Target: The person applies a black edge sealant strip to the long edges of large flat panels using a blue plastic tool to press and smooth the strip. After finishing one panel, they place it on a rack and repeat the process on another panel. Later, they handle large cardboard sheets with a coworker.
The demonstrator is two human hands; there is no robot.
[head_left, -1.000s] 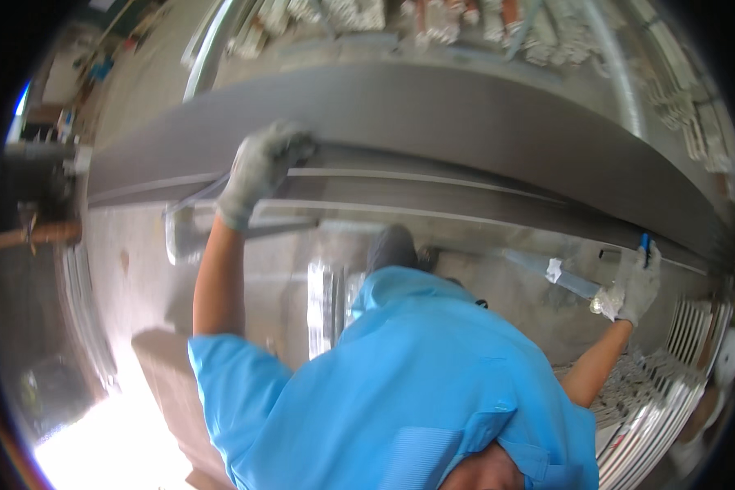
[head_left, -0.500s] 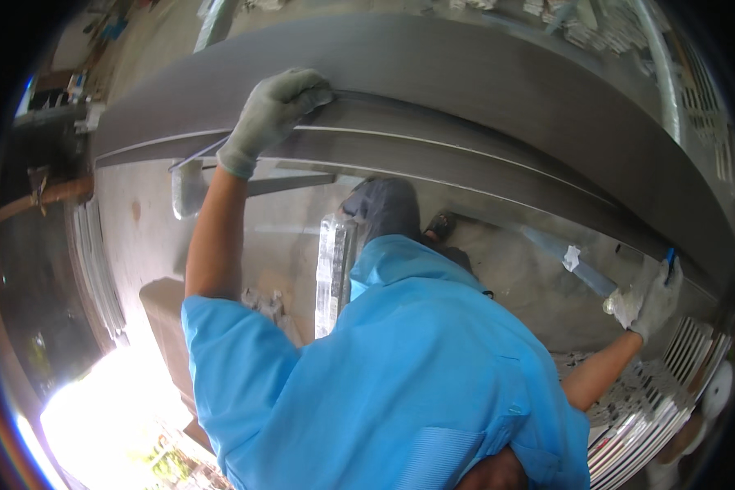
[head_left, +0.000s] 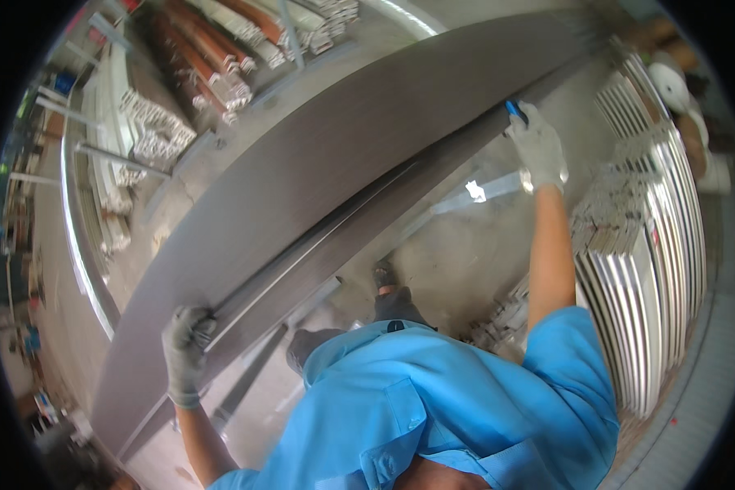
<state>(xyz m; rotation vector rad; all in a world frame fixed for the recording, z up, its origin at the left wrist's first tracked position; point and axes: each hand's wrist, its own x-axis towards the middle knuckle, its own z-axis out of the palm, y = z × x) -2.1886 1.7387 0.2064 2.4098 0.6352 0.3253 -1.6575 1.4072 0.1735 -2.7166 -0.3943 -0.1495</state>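
Note:
A long, dark grey-brown panel (head_left: 318, 188) runs from the lower left to the upper right, with a pale line along its near side. A thin dark strip (head_left: 343, 208) lies along its lengthwise step. My left hand (head_left: 185, 351), in a pale grey glove, is closed at the strip's left part, fingers curled over the panel. Farther right, my right hand (head_left: 541, 149), gloved too, is closed round a small blue tool (head_left: 513, 109) at the panel's near edge. Just the tool's blue end shows, so its exact kind is hidden.
Stacked pale profiles (head_left: 629, 302) stand close on the right. Beyond the panel, white and brown lengths (head_left: 212, 65) lie on racks with metal posts. Grey support bars (head_left: 249, 384) show under the panel. A white scrap (head_left: 475, 192) lies below my right hand.
The view has turned, so the panel now slants up to the right. My left hand appears lower and my right hand higher in view. Both remain closed at the panel.

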